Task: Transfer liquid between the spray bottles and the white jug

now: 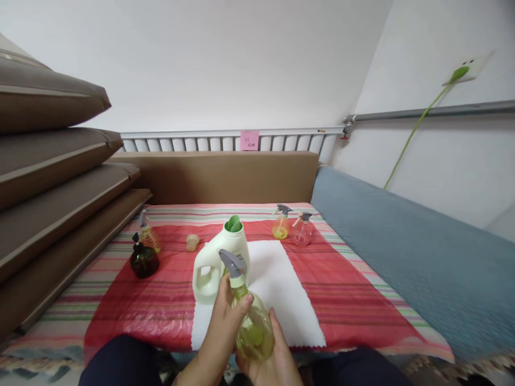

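A striped cloth [225,212] covers the seat, and over it lies a red sheet [341,300], glossy and creased at the near left. On that sheet a white mat [281,289] with a scalloped edge sits near the middle. The bottle [257,335], greenish with a grey spray head, is held tilted above the mat's near edge: the left hand [221,324] has its grip wrapped round the upper body, and the right hand [281,362] cups the base. Just beyond stands a pale green jug [215,268]. Far left are a dark pump [144,261], a sprayer [149,238] and a small cap [192,242]; far right, a yellow sprayer [280,229] and a pink one [302,234] stand side by side. Brown cushions [60,147] are stacked on the left, and a blue cover [402,241] runs along the right. Behind the brown backrest [229,177] is a white radiator [181,143] with a pink note [249,140]. On the right wall, a green cord [414,131] hangs from a socket [475,65], crossing a grey pipe [426,112].
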Demonstrator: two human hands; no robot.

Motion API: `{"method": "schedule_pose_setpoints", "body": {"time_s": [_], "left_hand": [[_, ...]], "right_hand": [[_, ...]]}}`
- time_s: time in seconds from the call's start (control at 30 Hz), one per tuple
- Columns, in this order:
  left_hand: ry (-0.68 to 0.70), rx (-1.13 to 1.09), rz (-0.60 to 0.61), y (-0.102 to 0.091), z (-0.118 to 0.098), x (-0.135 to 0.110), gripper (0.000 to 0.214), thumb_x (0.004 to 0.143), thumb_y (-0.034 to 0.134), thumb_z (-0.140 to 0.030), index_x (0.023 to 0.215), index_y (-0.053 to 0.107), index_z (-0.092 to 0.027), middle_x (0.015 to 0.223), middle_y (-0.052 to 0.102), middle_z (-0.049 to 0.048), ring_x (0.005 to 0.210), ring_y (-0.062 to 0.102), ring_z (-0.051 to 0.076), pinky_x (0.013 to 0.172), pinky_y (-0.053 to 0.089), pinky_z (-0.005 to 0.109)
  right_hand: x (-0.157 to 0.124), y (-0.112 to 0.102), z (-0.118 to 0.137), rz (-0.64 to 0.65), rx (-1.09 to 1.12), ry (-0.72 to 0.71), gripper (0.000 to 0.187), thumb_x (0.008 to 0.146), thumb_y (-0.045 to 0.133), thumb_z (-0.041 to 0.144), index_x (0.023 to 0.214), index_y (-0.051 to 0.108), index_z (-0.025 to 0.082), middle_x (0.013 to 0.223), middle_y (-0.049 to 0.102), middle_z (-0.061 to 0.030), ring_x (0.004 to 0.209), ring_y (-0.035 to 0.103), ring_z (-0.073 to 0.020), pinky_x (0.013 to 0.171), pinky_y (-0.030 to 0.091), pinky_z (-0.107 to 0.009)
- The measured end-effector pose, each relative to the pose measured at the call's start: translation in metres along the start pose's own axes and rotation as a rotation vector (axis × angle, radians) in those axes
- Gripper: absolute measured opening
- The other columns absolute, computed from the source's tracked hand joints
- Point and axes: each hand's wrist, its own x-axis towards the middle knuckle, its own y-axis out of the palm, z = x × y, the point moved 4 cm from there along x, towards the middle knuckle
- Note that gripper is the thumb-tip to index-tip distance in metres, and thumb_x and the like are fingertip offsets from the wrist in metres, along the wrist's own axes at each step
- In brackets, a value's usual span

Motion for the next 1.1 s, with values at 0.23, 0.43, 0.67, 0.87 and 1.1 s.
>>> {"method": "schedule_pose_setpoints", "body": {"time_s": [0.23,0.43,0.67,0.87,1.1], "left_hand": [[-0.017,0.163,0.095,0.001,-0.009,0.0,0.028,0.08,0.058,-0.039,0.097,0.065,-0.019,0.093,0.066,0.0045,0.091,0.058,0.023,0.08,0.042,0.031],[0.019,0.115,0.146,0.01,-0.012,0.005,0.027,0.077,0.061,-0.031,0.102,0.061,-0.019,0.099,0.065,0.0062,0.092,0.058,0.022,0.081,0.042,0.031],[0.03,0.189,0.145,0.013,-0.011,0.016,0.029,0.063,0.074,-0.029,0.087,0.062,-0.017,0.088,0.067,0.0059,0.085,0.06,0.023,0.076,0.044,0.031],[0.109,-0.024,-0.041,0.003,-0.029,0.016,0.022,0.076,0.065,-0.034,0.087,0.056,-0.018,0.076,0.065,0.0016,0.079,0.064,0.02,0.084,0.043,0.036],[0.359,-0.199,-0.089,-0.005,-0.082,-0.003,0.011,0.078,0.061,-0.026,0.086,0.056,-0.02,0.078,0.063,0.0,0.08,0.061,0.017,0.089,0.046,0.041]], "right_hand": [[0.003,0.0,0.004,0.002,-0.004,-0.049,0.041,0.073,0.07,0.048,0.096,0.067,0.015,0.082,0.073,-0.0074,0.068,0.067,-0.0207,0.055,0.051,-0.027],[0.002,-0.001,0.012,0.001,-0.011,-0.083,0.042,0.074,0.069,0.049,0.099,0.066,0.016,0.085,0.073,-0.0075,0.072,0.068,-0.0214,0.057,0.051,-0.028],[0.001,-0.008,0.017,0.026,-0.021,-0.11,0.041,0.077,0.066,0.049,0.099,0.066,0.015,0.086,0.073,-0.0085,0.075,0.068,-0.0232,0.058,0.051,-0.029],[0.001,-0.009,0.013,0.006,-0.029,-0.02,0.045,0.078,0.064,0.052,0.099,0.065,0.013,0.088,0.073,-0.01,0.075,0.068,-0.0242,0.055,0.05,-0.027],[0.002,-0.013,0.011,0.031,-0.004,0.045,0.048,0.077,0.062,0.055,0.103,0.064,0.014,0.09,0.072,-0.0094,0.077,0.068,-0.0264,0.055,0.05,-0.027]]}}
